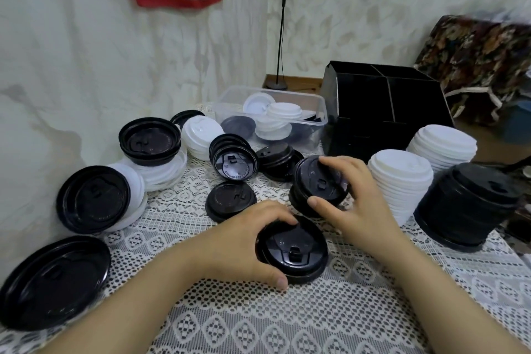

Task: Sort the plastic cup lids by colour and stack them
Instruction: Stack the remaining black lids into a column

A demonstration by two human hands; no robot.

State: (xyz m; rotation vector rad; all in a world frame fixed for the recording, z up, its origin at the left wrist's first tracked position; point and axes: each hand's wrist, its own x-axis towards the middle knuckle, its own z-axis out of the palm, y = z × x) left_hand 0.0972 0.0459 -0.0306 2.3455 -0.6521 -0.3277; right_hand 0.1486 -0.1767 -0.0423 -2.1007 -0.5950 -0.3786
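A: Nearest, lower centre: the left grip (253,241) curls round a flat round black plastic lid (296,250) on the lace-covered bench (287,325).
B: And the right grip (353,201), just beyond?
A: Clamped on a tilted short stack of black plastic lids (319,184). Level it, seat the loose lid rim to rim, then join the tall black lid stack (465,210), mid right.

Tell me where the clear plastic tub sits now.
In the head view, the clear plastic tub sits at the back centre of the table, directly left of the black divided box.
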